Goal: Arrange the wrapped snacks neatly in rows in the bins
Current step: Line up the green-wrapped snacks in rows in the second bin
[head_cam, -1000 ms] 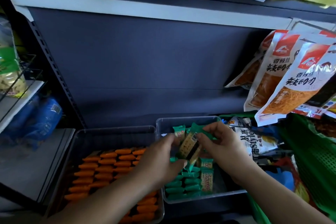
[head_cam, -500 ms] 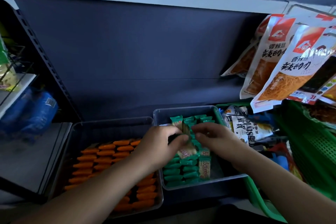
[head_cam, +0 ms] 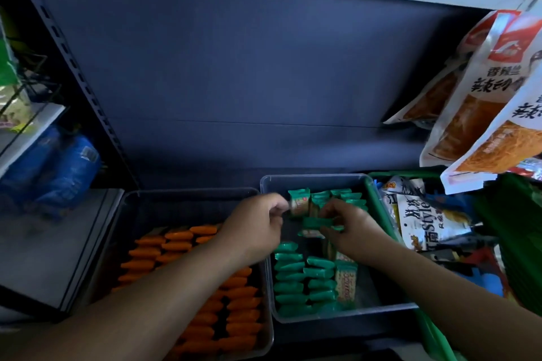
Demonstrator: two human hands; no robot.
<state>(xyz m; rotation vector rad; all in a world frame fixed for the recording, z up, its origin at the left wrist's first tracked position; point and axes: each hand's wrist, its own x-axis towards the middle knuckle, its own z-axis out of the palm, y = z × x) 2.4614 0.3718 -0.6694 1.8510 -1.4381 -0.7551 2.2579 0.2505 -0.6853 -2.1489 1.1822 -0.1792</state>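
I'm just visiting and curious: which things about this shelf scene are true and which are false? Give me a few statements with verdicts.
1. The left hand and the right hand are both over the bin of green snacks. True.
2. The orange snacks lie in the right bin. False: they lie in the left bin.
3. The left hand pinches a green snack. True.
4. The hanging bags are at the upper left. False: upper right.

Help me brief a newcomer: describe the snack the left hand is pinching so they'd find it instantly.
Find the right-hand clear plastic bin, the one with green wrapped snacks. At its back left, in the grip of the left hand, is one green-and-tan wrapped snack. Its neighbours at the back show only green ends; this one stands upright, showing its tan printed front.
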